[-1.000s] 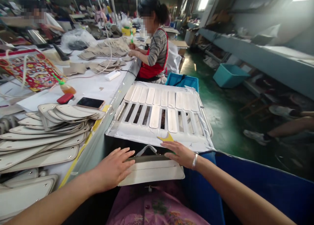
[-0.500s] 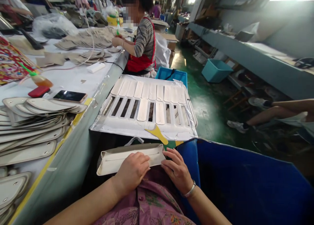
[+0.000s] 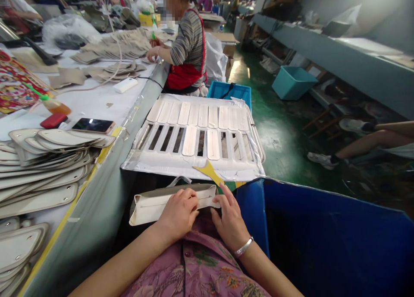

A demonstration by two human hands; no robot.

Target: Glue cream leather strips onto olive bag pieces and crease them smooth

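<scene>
Across my lap lies a long, off-white leather pouch, its open side facing up, with a seam line along the inside and a greyish outer wall. My left hand is closed over its near edge at the middle, fingertips curled inside. At the right end my right hand pinches the corner with thumb and fingers; the exact contact is partly hidden. Just beyond the pouch, a yellow fork-ended tool rests at the near edge of a white slotted rack.
Off-white strips lie on the rack. Stacked leather panels, a phone and a glue bottle occupy the left table. A blue bin stands at my right. A co-worker sits ahead.
My right hand has shifted slightly along the pouch's right end, its fingers more bent now. The left hand stays over the near edge. The whole view has turned a little.
</scene>
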